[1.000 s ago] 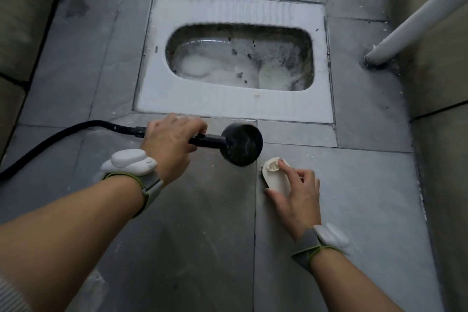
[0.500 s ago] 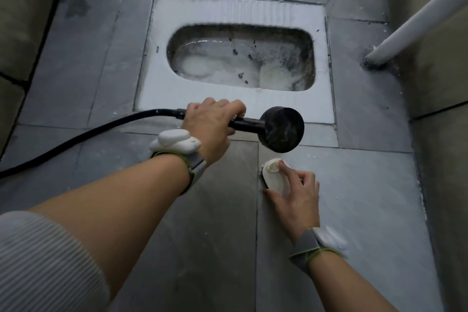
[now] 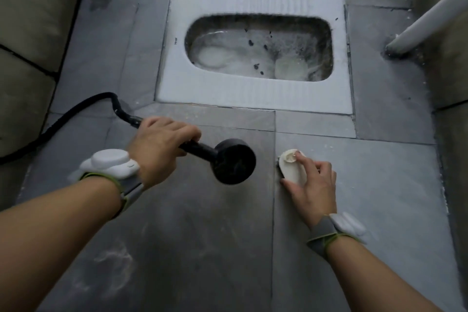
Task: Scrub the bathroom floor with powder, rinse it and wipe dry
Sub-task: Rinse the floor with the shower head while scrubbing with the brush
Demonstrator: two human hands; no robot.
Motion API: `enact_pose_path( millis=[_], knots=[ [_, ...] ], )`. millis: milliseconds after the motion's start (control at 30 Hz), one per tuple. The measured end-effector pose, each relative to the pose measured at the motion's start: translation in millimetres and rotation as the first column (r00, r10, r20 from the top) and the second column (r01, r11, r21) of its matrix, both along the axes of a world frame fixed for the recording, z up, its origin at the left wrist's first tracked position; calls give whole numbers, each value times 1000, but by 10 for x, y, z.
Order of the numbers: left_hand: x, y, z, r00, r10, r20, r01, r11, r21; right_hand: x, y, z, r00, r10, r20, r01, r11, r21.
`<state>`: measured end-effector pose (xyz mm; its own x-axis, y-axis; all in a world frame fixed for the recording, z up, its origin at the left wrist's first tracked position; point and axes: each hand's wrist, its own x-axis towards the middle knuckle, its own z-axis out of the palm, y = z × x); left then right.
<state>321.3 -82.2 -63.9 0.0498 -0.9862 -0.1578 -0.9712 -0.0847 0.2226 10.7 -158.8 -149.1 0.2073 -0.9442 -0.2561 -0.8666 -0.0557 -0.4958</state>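
Floor tiles point(image 3: 379, 185) lie wet and grey beneath both hands, with pale powder traces near the left forearm. Right hand point(image 3: 312, 185) grasps a white scrub brush point(image 3: 291, 167), fingers curled over its top, pressing it onto the tile beside a grout line. Left hand point(image 3: 159, 144) is clenched around the handle of a black shower head point(image 3: 234, 161), held just left of the brush and above the floor. Its black hose point(image 3: 76, 111) trails off to the left. Beyond both hands sits a squat toilet pan point(image 3: 253, 94) holding foamy water.
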Motion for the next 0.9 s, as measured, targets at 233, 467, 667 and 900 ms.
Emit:
enact_pose_path(
  millis=[233,467,667,900],
  knots=[
    [665,459,46,993,78,89,-72,996,-59,498,315,13,999,35,-7,-35,999,3],
    [996,580,60,994,-92,59,98,990,-105,1166,155,-32,962,271,23,-271,962,-26],
    [1330,588,-93,981,-173,90,184,974,-129,2394,-335,-72,958,283,-46,-283,959,4],
    [1544,674,-153,975,-208,81,218,966,-137,2590,-491,-116,916,399,-26,-400,917,-4]
  ],
)
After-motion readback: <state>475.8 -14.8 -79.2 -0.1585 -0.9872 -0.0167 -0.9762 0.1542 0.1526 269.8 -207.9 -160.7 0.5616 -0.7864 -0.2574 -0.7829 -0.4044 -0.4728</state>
